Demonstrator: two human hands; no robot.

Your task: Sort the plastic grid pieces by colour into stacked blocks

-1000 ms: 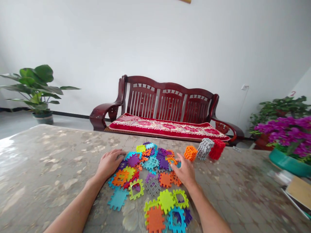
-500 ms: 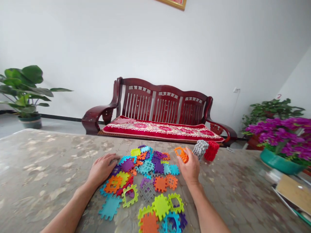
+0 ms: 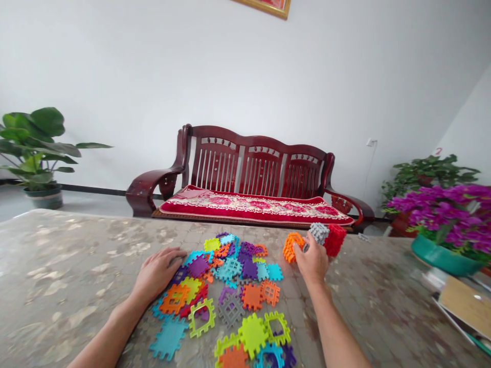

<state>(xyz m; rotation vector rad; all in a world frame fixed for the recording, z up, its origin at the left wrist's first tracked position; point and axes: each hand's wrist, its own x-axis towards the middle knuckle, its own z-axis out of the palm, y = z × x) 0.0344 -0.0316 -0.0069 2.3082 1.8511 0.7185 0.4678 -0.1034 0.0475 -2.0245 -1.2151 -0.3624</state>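
Note:
Several flat, notched plastic tiles [image 3: 230,286] in orange, teal, purple, lime and grey lie scattered on the marbled table [image 3: 69,276]. My left hand [image 3: 157,273] rests flat with its fingers spread on the left edge of the pile. My right hand [image 3: 312,260] is closed around an orange cube [image 3: 291,246] built of tiles, at the far right of the pile. Just behind that hand sit a grey cube [image 3: 318,232] and a red cube [image 3: 334,239], side by side.
A dark wooden bench [image 3: 253,174] with a red cushion stands beyond the table. A teal pot of purple flowers [image 3: 445,225] and a book [image 3: 466,304] occupy the right edge. A leafy plant [image 3: 34,148] stands on the floor at left.
My right hand left the middle of the pile, took hold of the orange cube and shifted it toward the grey and red cubes. My left hand stayed on the tiles.

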